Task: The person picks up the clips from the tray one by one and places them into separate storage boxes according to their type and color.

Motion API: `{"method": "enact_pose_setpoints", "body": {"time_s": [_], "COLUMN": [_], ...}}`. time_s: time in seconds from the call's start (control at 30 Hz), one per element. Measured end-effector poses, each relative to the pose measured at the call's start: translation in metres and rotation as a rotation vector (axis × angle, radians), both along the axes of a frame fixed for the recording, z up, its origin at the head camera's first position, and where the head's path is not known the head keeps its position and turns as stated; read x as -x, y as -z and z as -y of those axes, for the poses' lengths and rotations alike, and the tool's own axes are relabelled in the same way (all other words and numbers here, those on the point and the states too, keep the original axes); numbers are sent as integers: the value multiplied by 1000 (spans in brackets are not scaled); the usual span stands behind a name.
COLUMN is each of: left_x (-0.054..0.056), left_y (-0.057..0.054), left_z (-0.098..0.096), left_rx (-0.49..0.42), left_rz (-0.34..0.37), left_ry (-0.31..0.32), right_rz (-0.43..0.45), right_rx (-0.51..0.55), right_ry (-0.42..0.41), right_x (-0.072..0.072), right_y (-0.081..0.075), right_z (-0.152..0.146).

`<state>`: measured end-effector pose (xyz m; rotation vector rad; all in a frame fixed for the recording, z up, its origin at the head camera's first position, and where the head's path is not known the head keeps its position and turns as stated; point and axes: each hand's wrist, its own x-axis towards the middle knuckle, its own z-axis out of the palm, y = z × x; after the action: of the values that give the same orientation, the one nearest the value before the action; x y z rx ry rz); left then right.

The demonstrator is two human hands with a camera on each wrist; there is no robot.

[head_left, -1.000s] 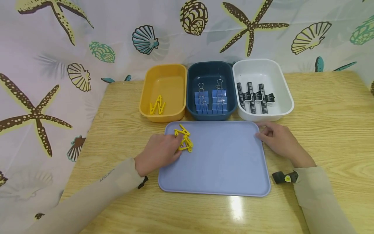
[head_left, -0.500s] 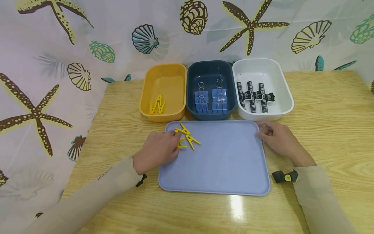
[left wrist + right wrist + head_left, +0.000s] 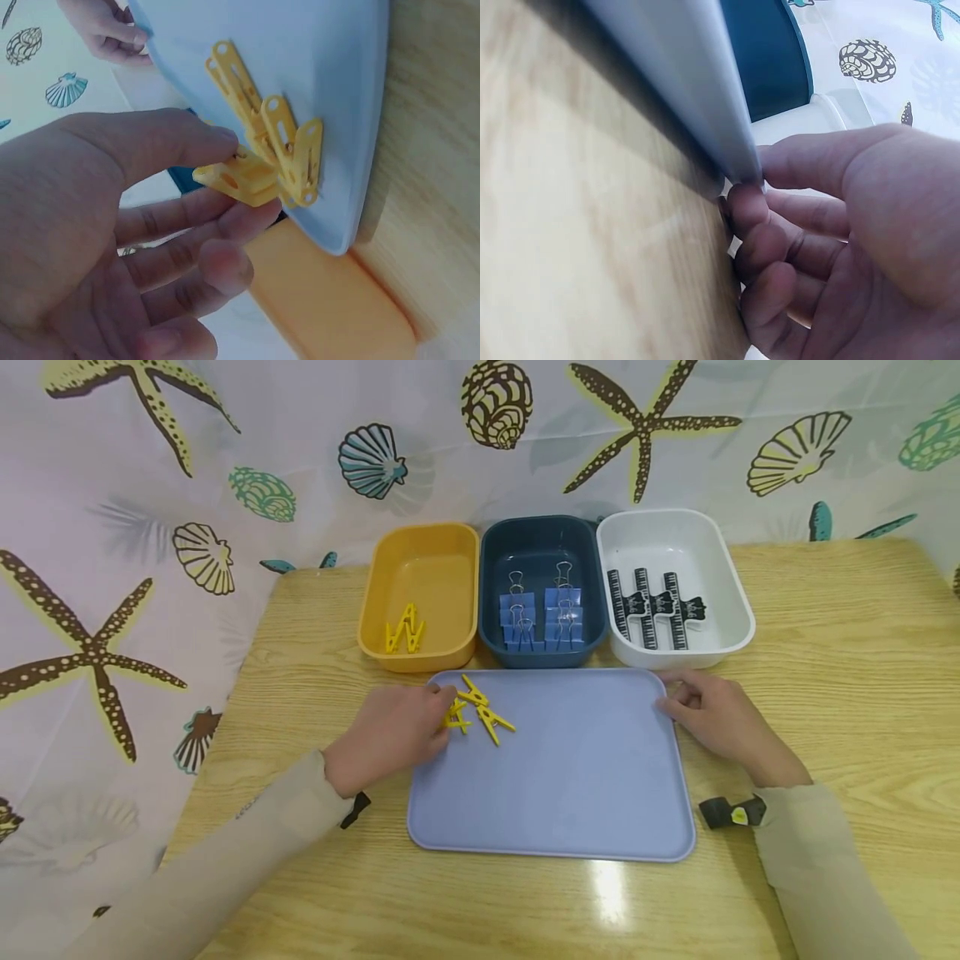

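Observation:
My left hand (image 3: 397,731) is over the far left corner of the blue-grey tray (image 3: 570,768). In the left wrist view, its thumb and index finger pinch a yellow clothespin (image 3: 251,180), with the remaining fingers bent below. More yellow clothespins (image 3: 495,722) lie close together on the tray beside the fingertips; the hand partly covers them in the head view. At the tray's far right corner is my right hand (image 3: 708,714). The right wrist view shows its thumb and index fingertip on either side of the tray's rim (image 3: 697,90), the other fingers curled near the tabletop.
Behind the tray stand three bins side by side: a yellow bin (image 3: 427,547) holding clothespins, a dark blue bin (image 3: 540,535) with blue binder clips, and a white bin (image 3: 723,610) with black piano-key clips. A shell-patterned curtain (image 3: 442,410) hangs behind the wooden table (image 3: 315,635).
The left hand has drawn back to the left, toward the tray's corner. The bunched clothespins have spread apart, one lying farther right on the tray. The right hand has stayed put.

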<state>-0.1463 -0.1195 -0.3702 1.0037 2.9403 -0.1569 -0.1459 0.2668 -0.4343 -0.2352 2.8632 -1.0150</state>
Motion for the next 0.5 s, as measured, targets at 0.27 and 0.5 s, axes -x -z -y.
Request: {"method": "enact_pose_setpoints", "body": {"time_s": [0.27,0.5], "left_x": [8,16], "left_y": [-12,-25], "left_z": [3,9], "left_rx": [-22,-49], "left_rz": [14,-17], "left_ry": [-29,-38], "right_rz": [-6,-11], "right_rx": [5,-2], "right_ry": [-3,1], "right_x": [0,0], "right_y": [0,0], "right_z": [1,0]}}
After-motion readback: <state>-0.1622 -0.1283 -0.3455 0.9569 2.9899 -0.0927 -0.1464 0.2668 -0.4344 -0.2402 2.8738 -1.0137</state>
